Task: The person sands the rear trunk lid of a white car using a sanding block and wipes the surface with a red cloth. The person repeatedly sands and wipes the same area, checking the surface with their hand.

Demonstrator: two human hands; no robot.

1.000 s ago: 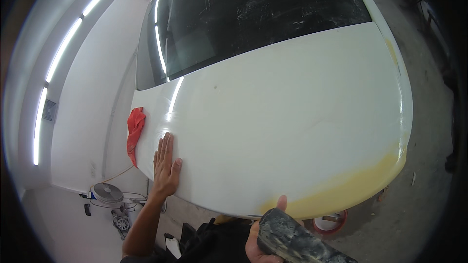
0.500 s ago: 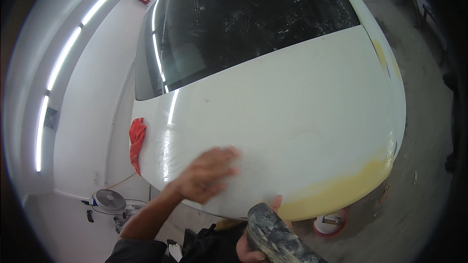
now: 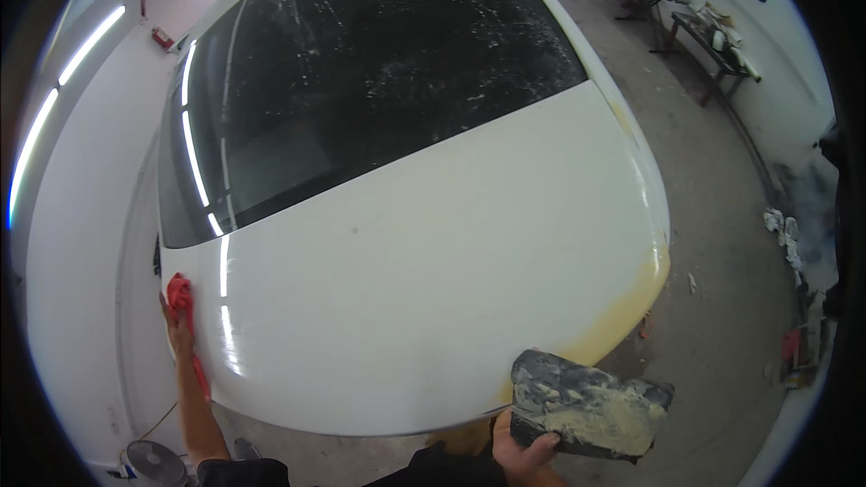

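Note:
At the left edge of the white car panel (image 3: 406,252), my left hand (image 3: 179,334) has its fingers around a red cloth (image 3: 180,290). Part of the cloth hangs down along the panel's edge beside my wrist. Near the front right, my right hand (image 3: 525,453) grips a dark sanding block (image 3: 591,406) by its left end, thumb on top. Pale yellow dust or filler cakes the block's upper face. Behind it, a band of yellow filler (image 3: 622,311) covers the panel's right front corner. The fingers under the block are hidden.
Dusty dark glass (image 3: 379,63) rises beyond the panel. A round fan (image 3: 155,462) stands at the lower left by the white wall (image 3: 77,280). Work benches (image 3: 713,50) with tools line the far right, and scraps lie on the grey floor (image 3: 713,216).
My left hand has moved left from above the panel onto the red cloth. My right hand has brought the block up and rightward, turning its dusty face into view. The view has shifted.

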